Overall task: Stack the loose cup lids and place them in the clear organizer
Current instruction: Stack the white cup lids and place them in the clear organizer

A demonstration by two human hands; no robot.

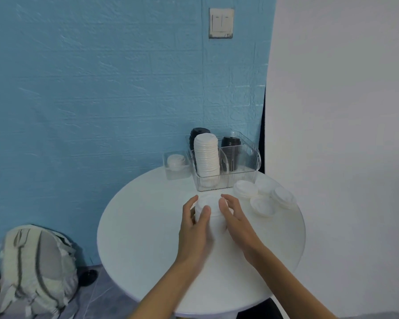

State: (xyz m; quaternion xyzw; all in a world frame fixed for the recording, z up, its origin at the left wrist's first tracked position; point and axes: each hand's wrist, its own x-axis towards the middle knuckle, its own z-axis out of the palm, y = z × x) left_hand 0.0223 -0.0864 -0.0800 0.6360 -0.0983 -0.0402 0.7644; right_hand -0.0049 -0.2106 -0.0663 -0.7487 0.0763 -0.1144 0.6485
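On the floor at far left a backpack point(36, 270) lies slumped against the blue wall; it plays no part here. On the round white table point(143, 245), my left hand point(195, 226) curls its fingers and thumb round the left side of a short stack of white lids point(211, 209), which stands on the tabletop just in front of the clear organizer point(226, 164). My right hand point(234, 217) cups the stack's right side, fingers bent against it, so both hands hold it between them.

Risk, as I judge it: the lids are thin and slick, and uneven pressure from either side could shear the stack and spill it as I lift.

The organizer's left bay already holds a tall white lid column point(206, 155), with black cups point(230, 150) behind and beside it. Adding my stack on top could make the column lean or topple over the low front wall.

Further right, several loose lids point(264, 195) lie near the table's edge. A careless sweep of my right forearm could knock them off.
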